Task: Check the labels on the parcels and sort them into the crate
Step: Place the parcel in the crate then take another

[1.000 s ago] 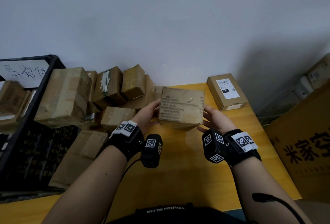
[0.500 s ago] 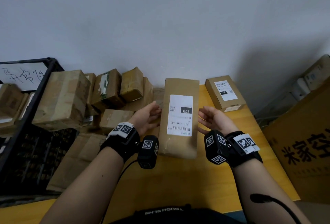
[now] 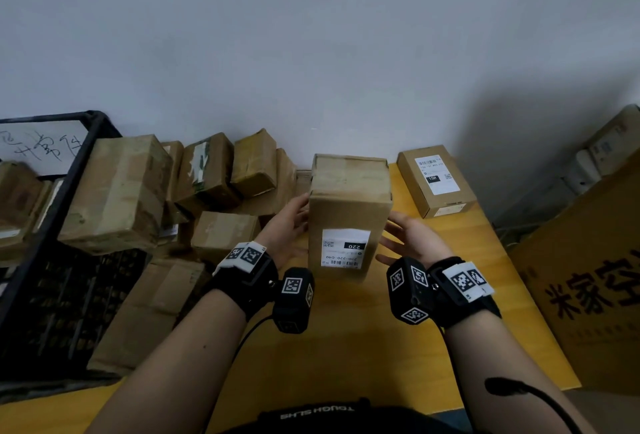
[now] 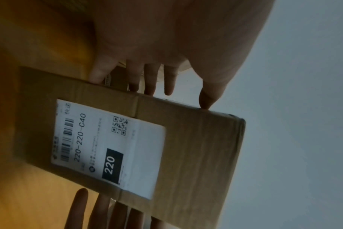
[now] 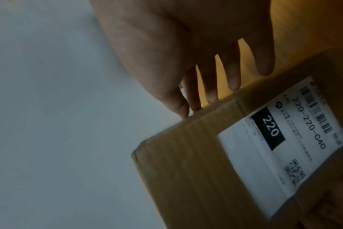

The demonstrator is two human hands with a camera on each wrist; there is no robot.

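I hold a tall brown parcel (image 3: 349, 205) on end over the yellow table (image 3: 346, 347), between both hands. Its white label (image 3: 344, 248), marked 220 and 220-220-C40, faces me, upside down. My left hand (image 3: 291, 226) presses the parcel's left side with straight fingers (image 4: 150, 80). My right hand (image 3: 407, 236) touches the right side, its fingers (image 5: 211, 86) spread and straight. The wrist views show the same label (image 4: 108, 147) (image 5: 284, 147). The black crate (image 3: 72, 170) stands at the left with parcels in it. Whether the parcel's lower end touches the table I cannot tell.
A heap of brown parcels (image 3: 214, 170) lies between the crate and my hands. A flat labelled box (image 3: 434, 179) rests at the table's far right by the wall. A large printed carton (image 3: 595, 281) stands beside the table on the right.
The parcel was turned in my hands: first an end face showed, then the labelled face lay flat towards me, and now it stands more upright with the label low.
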